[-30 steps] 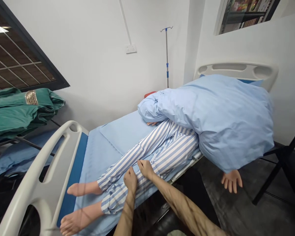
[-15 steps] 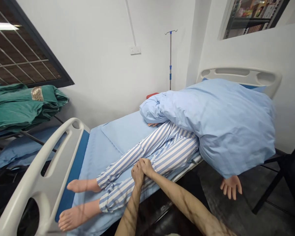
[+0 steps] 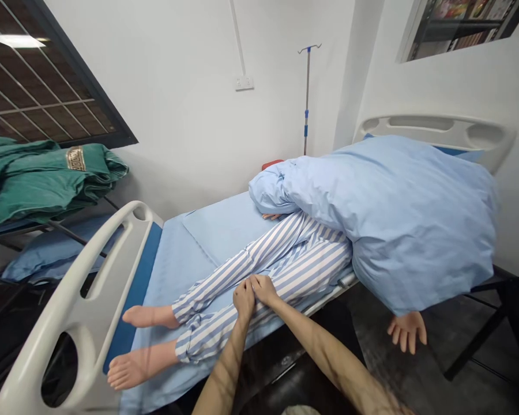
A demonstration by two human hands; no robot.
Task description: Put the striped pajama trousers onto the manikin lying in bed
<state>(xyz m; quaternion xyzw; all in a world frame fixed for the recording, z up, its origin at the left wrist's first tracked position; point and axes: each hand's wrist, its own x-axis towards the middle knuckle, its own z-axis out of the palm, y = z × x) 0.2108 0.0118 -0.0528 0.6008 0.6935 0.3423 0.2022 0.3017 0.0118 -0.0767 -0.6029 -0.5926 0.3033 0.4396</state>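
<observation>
"What are you bent over?"

"A bed with a pale blue sheet [image 3: 218,213], its footboard [image 3: 127,253] on my left, its headboard [image 3: 459,132] at the far right. White wall behind, with a socket [image 3: 244,83], a hooked pole [image 3: 307,86] and a barred window [image 3: 38,86]."

"And what holds what?"

"Beyond an opening at upper right, a shelf [image 3: 462,27] carries colourful goods, too small to make out. A metal rack [image 3: 71,233] bears green cloth [image 3: 38,178]. The blue quilt [image 3: 406,207] covers a figure's upper body — one bare palm [image 3: 409,331] hangs out below."

"Your hands?"

"Left hand [image 3: 244,300] and right hand [image 3: 263,288] touch, fingers curled, upon the nearer knee of the striped trousers [image 3: 315,265] — whether they pinch the cloth, I can't tell. The trousers stretch from quilt towards footboard, bare feet [image 3: 134,366] showing"
</observation>
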